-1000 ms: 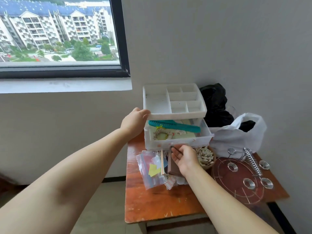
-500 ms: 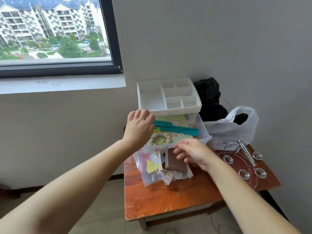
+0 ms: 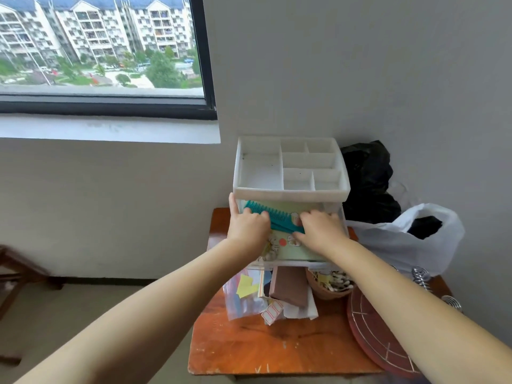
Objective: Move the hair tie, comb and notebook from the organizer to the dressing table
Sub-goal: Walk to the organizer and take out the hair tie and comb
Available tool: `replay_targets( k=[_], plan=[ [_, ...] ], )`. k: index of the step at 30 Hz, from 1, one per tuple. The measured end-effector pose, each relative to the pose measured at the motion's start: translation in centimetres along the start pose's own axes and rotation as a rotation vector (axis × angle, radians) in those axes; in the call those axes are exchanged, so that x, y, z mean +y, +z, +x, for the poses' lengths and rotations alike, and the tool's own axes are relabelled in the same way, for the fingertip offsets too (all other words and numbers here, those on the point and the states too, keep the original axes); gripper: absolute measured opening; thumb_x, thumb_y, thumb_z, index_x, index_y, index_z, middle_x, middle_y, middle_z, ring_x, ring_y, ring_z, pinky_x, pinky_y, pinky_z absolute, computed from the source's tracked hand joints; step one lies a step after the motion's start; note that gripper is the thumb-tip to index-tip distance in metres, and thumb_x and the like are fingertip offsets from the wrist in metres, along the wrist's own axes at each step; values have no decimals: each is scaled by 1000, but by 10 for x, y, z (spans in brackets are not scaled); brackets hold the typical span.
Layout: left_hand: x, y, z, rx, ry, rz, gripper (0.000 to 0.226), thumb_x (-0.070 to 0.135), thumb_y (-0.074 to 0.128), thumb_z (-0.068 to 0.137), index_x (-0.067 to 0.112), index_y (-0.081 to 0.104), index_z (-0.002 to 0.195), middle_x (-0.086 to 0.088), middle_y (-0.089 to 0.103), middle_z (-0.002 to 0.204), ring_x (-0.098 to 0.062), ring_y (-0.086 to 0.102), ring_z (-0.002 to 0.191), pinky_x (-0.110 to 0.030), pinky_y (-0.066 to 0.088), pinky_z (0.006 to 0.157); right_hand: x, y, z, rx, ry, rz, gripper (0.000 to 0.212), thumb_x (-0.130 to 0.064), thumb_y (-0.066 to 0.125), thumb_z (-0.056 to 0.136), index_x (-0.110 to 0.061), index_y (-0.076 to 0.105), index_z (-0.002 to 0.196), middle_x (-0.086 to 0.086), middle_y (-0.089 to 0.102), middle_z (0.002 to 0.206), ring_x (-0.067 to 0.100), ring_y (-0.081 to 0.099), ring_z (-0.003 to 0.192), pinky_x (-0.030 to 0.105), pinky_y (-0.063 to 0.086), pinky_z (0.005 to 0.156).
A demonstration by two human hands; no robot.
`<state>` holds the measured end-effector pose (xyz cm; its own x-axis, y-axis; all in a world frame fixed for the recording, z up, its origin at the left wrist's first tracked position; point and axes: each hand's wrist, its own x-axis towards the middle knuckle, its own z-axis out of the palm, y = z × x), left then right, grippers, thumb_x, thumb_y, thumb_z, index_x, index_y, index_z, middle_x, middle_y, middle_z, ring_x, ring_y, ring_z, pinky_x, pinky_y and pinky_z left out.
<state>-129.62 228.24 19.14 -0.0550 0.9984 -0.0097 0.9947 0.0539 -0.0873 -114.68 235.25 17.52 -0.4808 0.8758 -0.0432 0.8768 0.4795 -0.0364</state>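
A white organizer (image 3: 289, 194) stands at the back of the orange dressing table (image 3: 266, 353), its lower drawer pulled out. In the drawer a teal comb (image 3: 279, 218) lies slantwise on a pale green notebook (image 3: 297, 252). A floral hair tie (image 3: 272, 248) peeks out beneath my left wrist. My left hand (image 3: 248, 228) rests on the comb's left part, thumb stretched up to the drawer's left edge. My right hand (image 3: 318, 231) pinches the comb's right end, thumb on top and fingers curled below it.
In front of the drawer lie a clear bag of paper scraps (image 3: 243, 296), a brown block (image 3: 289, 288) and a bowl of small pieces (image 3: 331, 285). A round wire rack (image 3: 374, 331) sits at the right, a white plastic bag (image 3: 401, 242) and a black bag (image 3: 368, 178) behind.
Both hands have gone into the open drawer: the left one came down onto the comb, the right one rose from the drawer's front to the comb's right end. The view tilted downward.
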Motion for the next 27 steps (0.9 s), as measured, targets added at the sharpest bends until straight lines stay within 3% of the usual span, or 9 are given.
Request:
replay_targets(
  k=[3,8,13,16,20,24,27],
  plan=[
    [2,10,-2,42,-16,-19,17,9,46,83,8,50,99,-9,66,97,-33,53,106,-63,-4,114,1,1,1,-15,-41,10,40,-41,56,82,-16,58,112,9,60,112,30,57,102,41,41,87],
    [4,15,-5,154,-42,-77,9,10,47,84,10,50,92,-10,66,97,-31,53,98,-48,23,104,8,-6,-1,-10,-86,171,33,-35,54,85,-13,53,110,10,63,116,28,60,101,38,49,83],
    [3,13,-10,294,-67,-188,29,17,47,85,10,53,112,-8,66,105,-29,53,97,-37,34,86,16,-13,-7,-70,-158,319,40,-29,51,90,-11,52,125,11,59,125,24,58,108,31,47,84],
    [-2,11,-23,392,-104,-434,23,15,49,85,7,62,102,-10,66,98,-26,52,88,-35,44,75,22,-15,-15,-106,-186,385,38,-31,53,90,-14,55,124,8,60,125,20,58,107,26,44,84],
    [-11,5,-49,494,-307,-883,18,7,52,84,8,66,95,-3,57,84,-14,51,73,-21,45,65,26,-25,-24,-160,-179,476,34,-33,55,89,-19,57,120,3,63,121,13,59,97,23,45,81],
    [-27,-4,-77,572,-521,-1167,22,3,50,84,10,69,93,-13,66,86,-26,63,77,-34,54,71,10,-39,-26,-161,-239,497,27,-33,57,88,-22,61,113,-2,66,107,12,60,87,22,44,70],
    [-43,-6,-110,609,-648,-1459,24,-1,47,85,7,68,93,-11,66,77,-22,62,67,-28,56,58,-17,-43,-30,-147,-295,487,25,-32,58,88,-23,62,110,-6,63,99,11,59,80,17,41,59]
  ],
)
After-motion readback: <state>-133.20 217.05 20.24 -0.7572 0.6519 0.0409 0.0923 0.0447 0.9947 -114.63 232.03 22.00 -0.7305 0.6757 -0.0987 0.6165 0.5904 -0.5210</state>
